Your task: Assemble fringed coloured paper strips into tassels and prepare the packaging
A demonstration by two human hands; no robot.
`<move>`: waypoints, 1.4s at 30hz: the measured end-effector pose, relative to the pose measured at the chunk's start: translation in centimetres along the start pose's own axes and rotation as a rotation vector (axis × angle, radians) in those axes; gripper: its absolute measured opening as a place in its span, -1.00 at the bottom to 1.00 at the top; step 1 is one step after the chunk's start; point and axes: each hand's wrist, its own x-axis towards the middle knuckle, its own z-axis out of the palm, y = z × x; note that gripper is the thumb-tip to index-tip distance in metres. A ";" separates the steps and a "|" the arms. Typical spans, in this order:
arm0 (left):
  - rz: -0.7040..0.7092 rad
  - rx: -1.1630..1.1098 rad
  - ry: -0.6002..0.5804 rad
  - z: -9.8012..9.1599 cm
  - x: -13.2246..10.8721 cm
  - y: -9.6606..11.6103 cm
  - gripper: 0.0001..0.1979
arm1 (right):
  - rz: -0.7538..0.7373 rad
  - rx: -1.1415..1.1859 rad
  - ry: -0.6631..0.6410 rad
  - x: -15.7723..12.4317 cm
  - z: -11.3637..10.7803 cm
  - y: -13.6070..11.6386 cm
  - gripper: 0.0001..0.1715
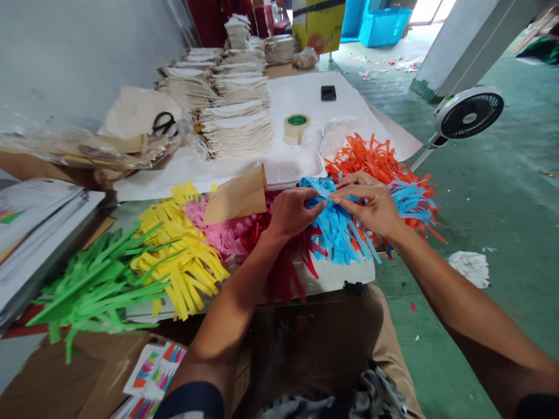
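Both hands meet over a pile of blue fringed paper (336, 233) at the table's front edge. My left hand (293, 212) is closed on the blue paper's upper left part. With thumb and fingers pinched, my right hand (371, 201) holds the blue paper from the right. Orange fringe (371, 157) lies behind and to the right of it. Left of my left hand are dark red fringe (283, 273), pink fringe (231, 235) under a brown paper piece (238, 195), yellow fringe (181, 256) and green fringe (105, 285).
Stacks of cream paper bundles (238, 128) stand at the back. A tape roll (297, 128), a black phone (328, 93) and scissors (163, 123) lie on the table. A fan (469, 113) stands at the right. Papers (43, 233) are piled at the left.
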 end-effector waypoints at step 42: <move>0.238 0.426 0.027 -4.6 0.4 4.4 -0.75 | -0.009 -0.073 0.093 8.1 -5.9 -3.4 -0.73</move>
